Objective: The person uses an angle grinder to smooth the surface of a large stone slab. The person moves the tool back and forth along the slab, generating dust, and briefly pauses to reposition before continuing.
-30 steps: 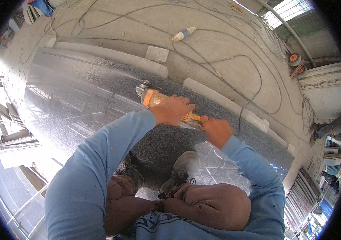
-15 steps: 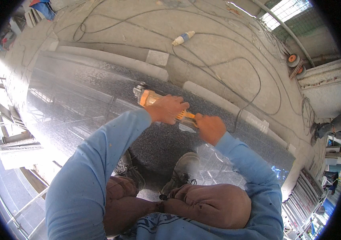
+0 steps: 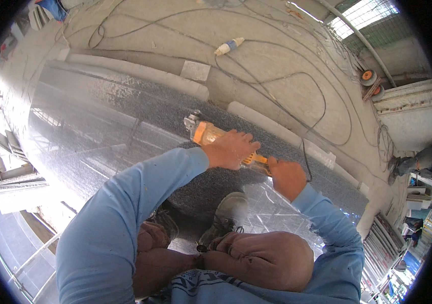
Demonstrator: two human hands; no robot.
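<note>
An orange angle grinder (image 3: 207,133) is held over a dark speckled stone slab (image 3: 99,137). My left hand (image 3: 232,148) is wrapped round its body, close behind the metal head. Around the narrow rear handle, my right hand (image 3: 289,177) is closed. The grinder's head points to the upper left, near the far part of the slab; whether its disc touches the stone I cannot tell. The slab's polished surface carries pale dust and reflections.
Pale stone strips (image 3: 140,76) lie along the slab's far edge, with a small light block (image 3: 195,71) beside them. A black cable (image 3: 322,96) loops over the dusty floor past a white and blue connector (image 3: 229,46). My shoe (image 3: 231,209) rests near the slab. Another person's boot (image 3: 394,167) shows at right.
Both hands and the grinder have moved to the right and slightly nearer to me. The spray of dust seen at the disc before no longer shows.
</note>
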